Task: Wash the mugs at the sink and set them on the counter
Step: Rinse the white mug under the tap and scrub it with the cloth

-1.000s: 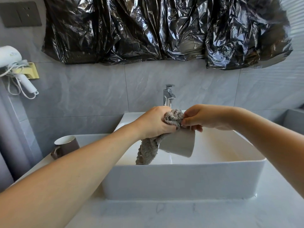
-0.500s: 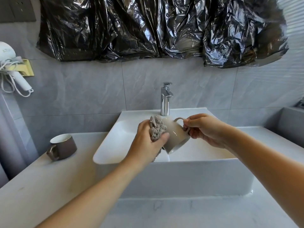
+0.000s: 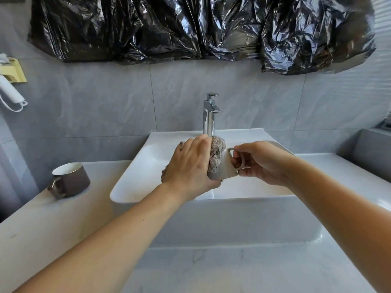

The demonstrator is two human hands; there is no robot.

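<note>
Over the white sink basin (image 3: pixel 232 220) I hold a pale grey mug (image 3: pixel 226 169) on its side. My right hand (image 3: pixel 261 162) grips its handle, fingers curled through the loop. My left hand (image 3: pixel 189 166) grips a grey fluffy cloth (image 3: pixel 216 154) and presses it against the mug's side, covering most of the mug. A second mug (image 3: pixel 68 180), brown outside and white inside, stands upright on the counter (image 3: pixel 42 225) left of the sink.
A chrome faucet (image 3: pixel 209 114) rises behind the hands at the back of the basin. Black plastic sheeting (image 3: pixel 190 28) hangs on the grey tiled wall. A white hair dryer (image 3: pixel 9 92) hangs at the far left.
The mug turned so its handle faces right, and my left hand moved the cloth from the mug's mouth to wrap over its side. The view shifted slightly.
</note>
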